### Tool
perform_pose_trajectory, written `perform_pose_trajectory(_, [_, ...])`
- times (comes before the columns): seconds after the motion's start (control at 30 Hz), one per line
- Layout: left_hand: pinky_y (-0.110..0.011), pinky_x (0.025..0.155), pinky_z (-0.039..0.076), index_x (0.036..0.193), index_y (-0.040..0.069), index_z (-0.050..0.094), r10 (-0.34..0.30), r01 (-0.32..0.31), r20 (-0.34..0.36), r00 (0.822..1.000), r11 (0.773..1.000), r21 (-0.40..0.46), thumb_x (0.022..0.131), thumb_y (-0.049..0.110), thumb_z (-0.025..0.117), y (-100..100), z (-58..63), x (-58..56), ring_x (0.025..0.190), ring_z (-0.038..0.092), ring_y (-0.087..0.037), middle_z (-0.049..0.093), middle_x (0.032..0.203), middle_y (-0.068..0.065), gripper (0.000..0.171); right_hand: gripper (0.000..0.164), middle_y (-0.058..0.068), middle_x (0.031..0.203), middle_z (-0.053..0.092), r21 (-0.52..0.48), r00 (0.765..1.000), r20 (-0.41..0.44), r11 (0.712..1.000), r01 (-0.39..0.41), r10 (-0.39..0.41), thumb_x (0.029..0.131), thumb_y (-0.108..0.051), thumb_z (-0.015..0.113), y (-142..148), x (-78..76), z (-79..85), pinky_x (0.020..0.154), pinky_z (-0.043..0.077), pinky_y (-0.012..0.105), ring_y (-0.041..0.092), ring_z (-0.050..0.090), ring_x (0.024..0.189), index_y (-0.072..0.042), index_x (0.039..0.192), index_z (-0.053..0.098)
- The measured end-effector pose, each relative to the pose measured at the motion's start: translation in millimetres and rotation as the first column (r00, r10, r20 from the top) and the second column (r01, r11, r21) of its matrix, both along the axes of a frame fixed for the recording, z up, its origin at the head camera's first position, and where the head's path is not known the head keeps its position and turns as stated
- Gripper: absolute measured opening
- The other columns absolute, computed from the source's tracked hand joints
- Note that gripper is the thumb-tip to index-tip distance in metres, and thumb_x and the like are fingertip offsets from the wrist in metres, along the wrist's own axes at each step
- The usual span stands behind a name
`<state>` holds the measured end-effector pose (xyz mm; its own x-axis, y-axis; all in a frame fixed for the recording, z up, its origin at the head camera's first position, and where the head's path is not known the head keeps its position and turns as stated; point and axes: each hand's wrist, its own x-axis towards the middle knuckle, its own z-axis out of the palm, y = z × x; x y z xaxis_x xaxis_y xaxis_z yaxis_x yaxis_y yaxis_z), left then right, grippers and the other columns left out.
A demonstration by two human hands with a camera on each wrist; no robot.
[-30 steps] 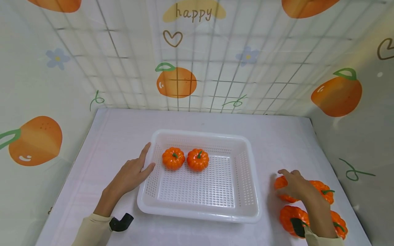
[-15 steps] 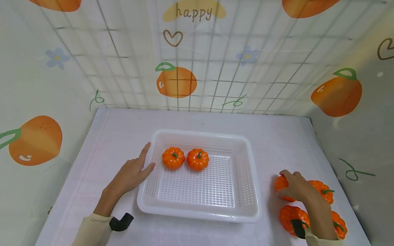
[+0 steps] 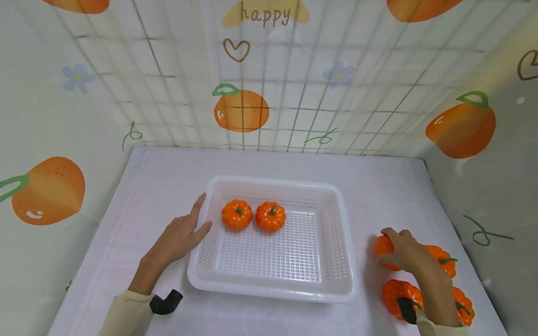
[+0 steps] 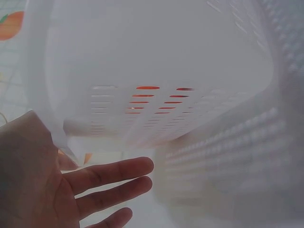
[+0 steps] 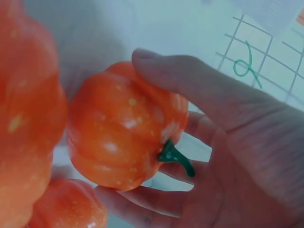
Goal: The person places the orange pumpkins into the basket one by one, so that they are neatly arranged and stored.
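A white perforated plastic basket [image 3: 277, 291] holds two small orange toy pumpkins [image 3: 237, 219] with green stems, side by side near its far left. My left hand [image 3: 176, 237] rests at the basket's left rim, index finger and thumb stretched out. In the left wrist view, the other fingers [image 4: 114, 173] extend straight beside the basket wall. On the right, my right hand [image 3: 405, 252] grips another orange toy pumpkin [image 5: 114, 133]. The right wrist view shows the thumb on one side of it, fingers on the other, and the green stem toward the palm.
More orange pumpkins lie close around my right hand: one pumpkin [image 3: 443, 261] to its right, another pumpkin [image 3: 397, 296] below it and a third pumpkin [image 3: 462, 303] beside the forearm. A white cloth covers the table [image 3: 159, 177]. Printed curtains [image 3: 269, 56] stand behind and at the sides.
My right hand has tightened round its pumpkin, and the pumpkin has moved slightly upward in the head view. The left hand and the basket have stayed in place.
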<state>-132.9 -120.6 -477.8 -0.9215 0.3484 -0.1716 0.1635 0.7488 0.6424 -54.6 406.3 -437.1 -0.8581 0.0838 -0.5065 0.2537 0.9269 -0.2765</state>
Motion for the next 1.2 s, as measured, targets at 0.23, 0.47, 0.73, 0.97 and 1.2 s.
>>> perform_pose_trajectory(0.23, [-0.035, 0.06, 0.059, 0.162, 0.023, 0.005, -0.006, 0.006, -0.009, 1.0, 1.0, 0.001, 0.101, 0.039, 0.053, 0, 0.8, 0.3, 0.068, 0.063, -0.018, 0.067, 0.107, -0.016, 0.079, 0.077, 0.038, 0.118, 0.041, 0.029, 0.999, -0.031, 0.999, -0.038, 0.039, 0.081, -0.024, 0.081, -4, -2.5, 4.5, 0.076, 0.054, 0.059, 0.048, 0.053, 0.097, 0.003, 0.141, 0.041])
perform_pose_trajectory(0.47, [-0.036, 0.059, 0.06, 0.162, 0.024, 0.004, 0.001, -0.001, -0.01, 1.0, 1.0, 0.002, 0.101, 0.038, 0.053, -1, 1.0, -0.5, 0.07, 0.063, -0.02, 0.066, 0.114, -0.018, 0.079, 0.08, 0.039, 0.122, 0.039, 0.049, 0.997, -0.071, 0.999, 0.001, 0.003, 0.081, -0.022, 0.081, -11, -4.0, 12.8, 0.074, 0.054, 0.06, 0.051, 0.049, 0.101, 0.002, 0.145, 0.039])
perform_pose_trajectory(0.73, [-0.037, 0.063, 0.06, 0.162, 0.023, 0.005, -0.003, 0.003, -0.013, 1.0, 1.0, 0.001, 0.101, 0.039, 0.053, -1, 0.2, 0.5, 0.07, 0.063, -0.019, 0.066, 0.113, -0.017, 0.079, 0.079, 0.039, 0.124, 0.036, 0.076, 0.994, -0.112, 0.997, 0.015, -0.006, 0.082, -0.024, 0.08, -21, -9.0, 19.0, 0.073, 0.053, 0.061, 0.053, 0.048, 0.1, 0.002, 0.145, 0.039])
perform_pose_trajectory(0.97, [-0.037, 0.062, 0.06, 0.162, 0.025, 0.004, -0.005, 0.005, -0.007, 1.0, 1.0, 0.009, 0.101, 0.039, 0.053, 0, 0.9, 0.5, 0.07, 0.063, -0.018, 0.066, 0.115, -0.018, 0.079, 0.075, 0.041, 0.124, 0.036, 0.086, 0.983, -0.186, 0.996, 0.014, 0.002, 0.081, -0.019, 0.079, -30, -17.6, 27.4, 0.071, 0.052, 0.062, 0.056, 0.045, 0.1, 0.004, 0.142, 0.041])
perform_pose_trajectory(1.2, [-0.037, 0.063, 0.06, 0.161, 0.025, 0.004, -0.007, 0.007, -0.011, 1.0, 1.0, 0.013, 0.101, 0.039, 0.052, 0, 1.5, 0.9, 0.072, 0.064, -0.019, 0.066, 0.116, -0.018, 0.078, 0.076, 0.04, 0.131, 0.031, 0.08, 0.971, -0.238, 0.996, 0.039, -0.019, 0.084, -0.018, 0.075, -43, -35.3, 45.1, 0.075, 0.05, 0.067, 0.058, 0.038, 0.107, 0.002, 0.147, 0.037])
